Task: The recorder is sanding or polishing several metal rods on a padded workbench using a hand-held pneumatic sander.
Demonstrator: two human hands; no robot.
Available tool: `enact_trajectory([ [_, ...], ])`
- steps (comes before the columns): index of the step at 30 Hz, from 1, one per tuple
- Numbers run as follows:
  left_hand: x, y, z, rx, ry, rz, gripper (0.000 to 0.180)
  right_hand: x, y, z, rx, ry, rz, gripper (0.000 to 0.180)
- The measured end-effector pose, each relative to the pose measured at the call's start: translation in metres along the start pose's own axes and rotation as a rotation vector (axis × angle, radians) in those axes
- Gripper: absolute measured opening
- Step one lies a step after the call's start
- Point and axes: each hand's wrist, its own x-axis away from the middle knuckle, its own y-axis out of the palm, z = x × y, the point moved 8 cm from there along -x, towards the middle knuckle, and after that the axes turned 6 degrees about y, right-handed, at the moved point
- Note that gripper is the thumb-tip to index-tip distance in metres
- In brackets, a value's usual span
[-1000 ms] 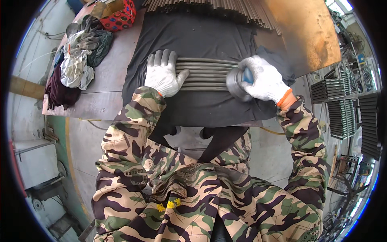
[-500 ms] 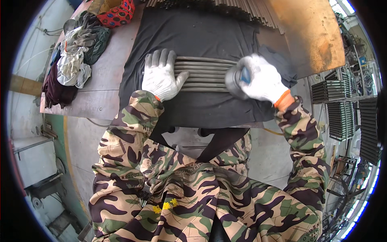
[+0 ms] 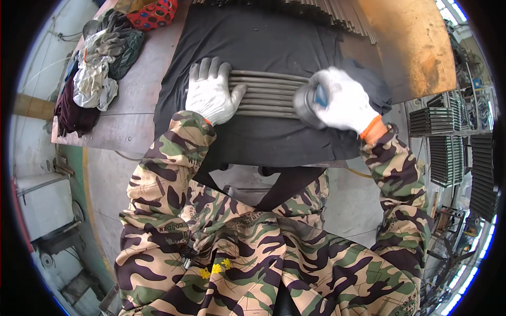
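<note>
Well, two gloved hands over a row of metal rods

From where I stand, the person's left hand lies flat across the rods' left ends, thumb held away from the fingers. The right hand is curled around a round grey tool with a blue part, blurred, at the rods' right end. The rods lie side by side on a black cloth spread over the table. Beyond, more rods sit along the far side, near a scorched-looking brown board. Leftward there's a heap of rags; rightward, racks of dark bars.
</note>
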Motion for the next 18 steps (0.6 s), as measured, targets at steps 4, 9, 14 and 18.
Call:
enact_trajectory([
  [4, 0.004, -0.002, 0.008, -0.032, -0.009, 0.037, 0.051, -0.015, 0.003, 0.015, 0.046, 0.083, -0.018, 0.030],
  [9, 0.009, -0.003, 0.007, 0.025, -0.013, -0.020, 0.061, -0.021, 0.014, -0.022, 0.048, 0.044, -0.105, 0.036],
  [14, 0.019, -0.011, -0.024, 0.074, -0.014, -0.119, 0.068, -0.030, 0.020, -0.045, 0.021, -0.004, -0.061, 0.034],
  [18, 0.034, -0.010, -0.024, 0.079, -0.052, -0.020, 0.072, -0.048, 0.023, -0.051, 0.066, -0.014, -0.026, 0.034],
])
